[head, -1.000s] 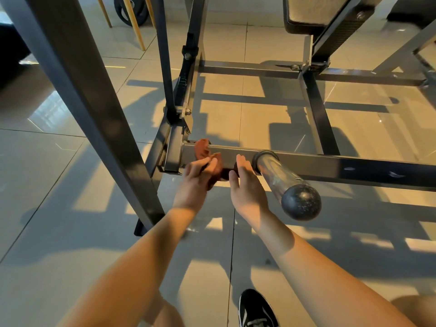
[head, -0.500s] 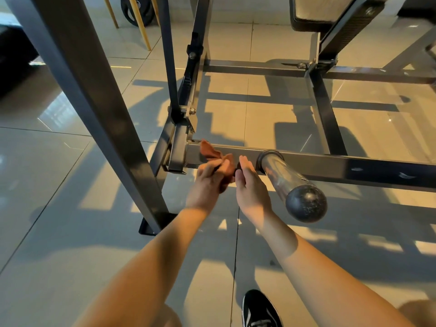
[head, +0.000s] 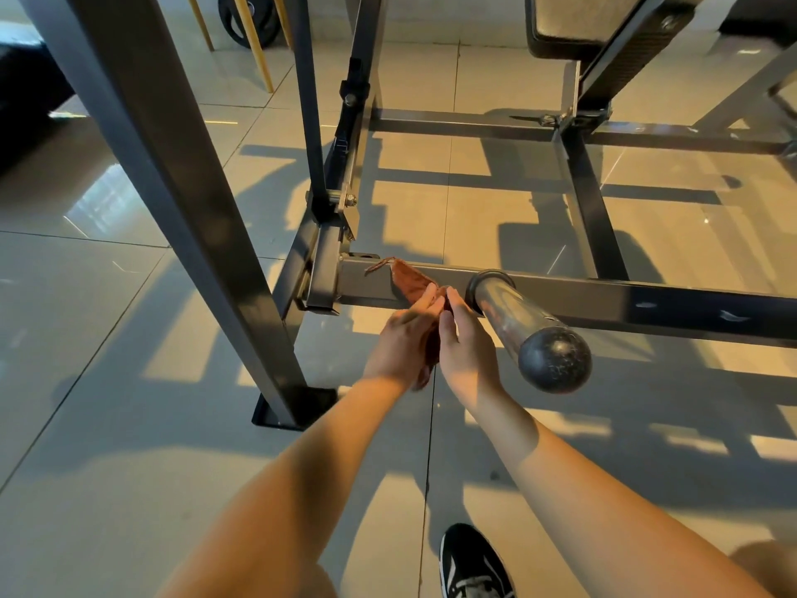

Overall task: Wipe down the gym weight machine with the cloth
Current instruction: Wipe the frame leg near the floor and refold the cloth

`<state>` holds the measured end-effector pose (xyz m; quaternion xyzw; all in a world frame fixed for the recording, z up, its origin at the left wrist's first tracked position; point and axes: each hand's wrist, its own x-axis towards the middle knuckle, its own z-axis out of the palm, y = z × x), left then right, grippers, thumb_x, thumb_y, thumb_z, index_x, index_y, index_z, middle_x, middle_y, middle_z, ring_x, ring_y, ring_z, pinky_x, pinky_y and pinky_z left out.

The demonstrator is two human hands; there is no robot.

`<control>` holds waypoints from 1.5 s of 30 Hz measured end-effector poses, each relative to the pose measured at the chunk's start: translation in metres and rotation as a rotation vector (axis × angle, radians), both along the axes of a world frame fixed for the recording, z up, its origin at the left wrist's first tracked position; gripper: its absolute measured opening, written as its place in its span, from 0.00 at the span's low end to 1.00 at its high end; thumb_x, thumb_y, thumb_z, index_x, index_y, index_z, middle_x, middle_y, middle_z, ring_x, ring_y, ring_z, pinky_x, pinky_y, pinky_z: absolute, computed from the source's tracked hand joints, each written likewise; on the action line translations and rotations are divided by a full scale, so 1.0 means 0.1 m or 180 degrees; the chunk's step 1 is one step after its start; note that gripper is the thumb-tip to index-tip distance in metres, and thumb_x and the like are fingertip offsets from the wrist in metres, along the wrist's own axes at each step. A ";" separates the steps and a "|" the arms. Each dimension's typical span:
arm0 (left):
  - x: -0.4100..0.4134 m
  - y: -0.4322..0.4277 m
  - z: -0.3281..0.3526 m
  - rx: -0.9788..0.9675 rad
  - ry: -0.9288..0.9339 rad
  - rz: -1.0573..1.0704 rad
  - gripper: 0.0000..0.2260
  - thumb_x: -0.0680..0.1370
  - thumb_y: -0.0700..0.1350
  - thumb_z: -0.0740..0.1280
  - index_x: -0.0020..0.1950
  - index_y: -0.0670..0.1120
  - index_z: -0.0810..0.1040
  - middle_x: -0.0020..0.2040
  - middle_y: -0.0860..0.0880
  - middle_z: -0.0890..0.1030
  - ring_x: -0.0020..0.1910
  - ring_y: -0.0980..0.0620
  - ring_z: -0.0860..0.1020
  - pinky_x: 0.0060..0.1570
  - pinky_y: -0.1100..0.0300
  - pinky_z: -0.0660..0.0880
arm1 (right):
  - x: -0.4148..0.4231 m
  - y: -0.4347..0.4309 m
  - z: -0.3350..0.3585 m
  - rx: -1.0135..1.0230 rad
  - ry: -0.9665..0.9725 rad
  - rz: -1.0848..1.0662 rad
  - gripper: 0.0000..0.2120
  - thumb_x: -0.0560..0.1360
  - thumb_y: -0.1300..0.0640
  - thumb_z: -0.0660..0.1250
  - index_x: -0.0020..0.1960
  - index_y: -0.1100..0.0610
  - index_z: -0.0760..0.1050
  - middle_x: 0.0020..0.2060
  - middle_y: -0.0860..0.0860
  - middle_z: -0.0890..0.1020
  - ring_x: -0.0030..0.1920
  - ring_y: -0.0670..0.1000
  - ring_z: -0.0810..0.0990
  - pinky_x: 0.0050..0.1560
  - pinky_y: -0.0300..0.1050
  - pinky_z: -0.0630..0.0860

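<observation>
A reddish-brown cloth [head: 412, 278] lies against the weight machine's grey horizontal beam [head: 647, 306], its lower part caught between my two hands. My left hand [head: 399, 345] grips the cloth from the left. Beside it, my right hand [head: 468, 345] presses straight fingers against the cloth's other side. A chrome weight peg [head: 506, 312] with a black ball end [head: 554, 360] juts out of the beam just right of my right hand.
A thick slanted frame post [head: 172, 174] runs down to a foot plate [head: 293, 410] on the left. Behind the beam are a pivot bracket [head: 336, 205], floor rails and a padded seat [head: 573, 19]. A weight plate [head: 246, 19] leans at the far wall. My black shoe [head: 470, 563] is on the tiled floor.
The cloth was bunched in my left hand at the beam; now it is drawn out longer along the beam. Both hands have closed together and moved slightly right toward the peg.
</observation>
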<state>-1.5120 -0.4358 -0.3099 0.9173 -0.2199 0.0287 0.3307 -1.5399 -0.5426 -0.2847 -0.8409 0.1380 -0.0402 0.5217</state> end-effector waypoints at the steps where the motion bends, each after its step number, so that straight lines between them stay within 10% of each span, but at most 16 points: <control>1: -0.02 0.06 0.03 -0.0009 0.0147 0.0201 0.25 0.80 0.37 0.68 0.77 0.46 0.69 0.76 0.44 0.71 0.70 0.43 0.72 0.68 0.64 0.63 | -0.01 0.01 0.02 0.0129 0.0098 -0.0043 0.21 0.86 0.56 0.55 0.79 0.55 0.65 0.79 0.54 0.64 0.80 0.56 0.58 0.79 0.54 0.55; 6: -0.36 0.18 0.33 -0.0969 0.0935 0.0503 0.16 0.84 0.42 0.63 0.72 0.52 0.74 0.63 0.50 0.79 0.64 0.51 0.77 0.56 0.72 0.69 | -0.37 -0.04 0.21 0.0736 0.0337 0.0281 0.20 0.87 0.56 0.55 0.78 0.54 0.66 0.72 0.51 0.72 0.70 0.46 0.70 0.57 0.18 0.64; 12: -0.88 -0.14 0.54 -0.1022 0.0999 0.0545 0.12 0.85 0.48 0.60 0.67 0.48 0.76 0.54 0.52 0.79 0.52 0.54 0.75 0.44 0.71 0.68 | -0.90 -0.28 0.43 0.0841 0.0222 -0.0025 0.15 0.85 0.57 0.61 0.70 0.52 0.75 0.66 0.50 0.78 0.70 0.51 0.74 0.71 0.47 0.71; 18: -1.09 -0.79 0.61 -0.1095 0.0914 -0.0038 0.08 0.86 0.45 0.58 0.56 0.47 0.77 0.45 0.55 0.78 0.42 0.62 0.76 0.38 0.75 0.69 | -1.38 -0.82 0.56 0.0903 0.0217 -0.0598 0.14 0.85 0.56 0.61 0.68 0.45 0.73 0.56 0.41 0.80 0.55 0.40 0.79 0.47 0.28 0.75; 24: -1.06 -1.48 0.67 -0.1596 0.1259 0.0139 0.09 0.85 0.42 0.58 0.59 0.48 0.77 0.50 0.55 0.77 0.55 0.52 0.78 0.49 0.72 0.69 | -1.21 -1.30 0.58 0.0554 -0.0159 -0.1078 0.18 0.81 0.67 0.63 0.67 0.54 0.77 0.59 0.48 0.81 0.60 0.49 0.79 0.59 0.33 0.74; 27: -0.71 -1.86 0.57 -0.0773 0.1036 -0.0437 0.16 0.85 0.46 0.55 0.70 0.57 0.73 0.68 0.50 0.76 0.69 0.45 0.73 0.67 0.51 0.72 | -1.08 -1.75 0.53 0.0284 -0.0336 -0.1380 0.17 0.80 0.67 0.63 0.65 0.53 0.80 0.57 0.49 0.81 0.57 0.49 0.79 0.58 0.36 0.75; 29: -0.44 -2.06 0.43 -0.0006 0.0569 -0.0702 0.20 0.86 0.46 0.54 0.79 0.52 0.64 0.80 0.50 0.63 0.80 0.47 0.58 0.78 0.52 0.57 | -0.97 -2.15 0.48 -0.0023 -0.0494 -0.1754 0.15 0.81 0.64 0.65 0.65 0.54 0.80 0.54 0.47 0.80 0.58 0.48 0.77 0.59 0.39 0.72; 36: -0.17 -2.19 -0.08 0.0192 -0.0610 -0.0546 0.20 0.86 0.47 0.55 0.77 0.42 0.69 0.77 0.47 0.68 0.79 0.47 0.61 0.76 0.65 0.51 | -0.34 -2.65 0.05 -0.0741 -0.0343 -0.1516 0.12 0.79 0.62 0.67 0.62 0.56 0.81 0.59 0.56 0.79 0.60 0.55 0.78 0.54 0.25 0.63; 45: -0.26 -2.26 -0.05 0.0308 -0.0824 -0.0354 0.19 0.86 0.45 0.58 0.76 0.42 0.71 0.77 0.48 0.69 0.78 0.46 0.63 0.76 0.66 0.53 | -0.34 -2.95 0.04 -0.1023 -0.0585 -0.0841 0.12 0.78 0.62 0.69 0.60 0.55 0.83 0.57 0.54 0.81 0.58 0.53 0.79 0.59 0.33 0.65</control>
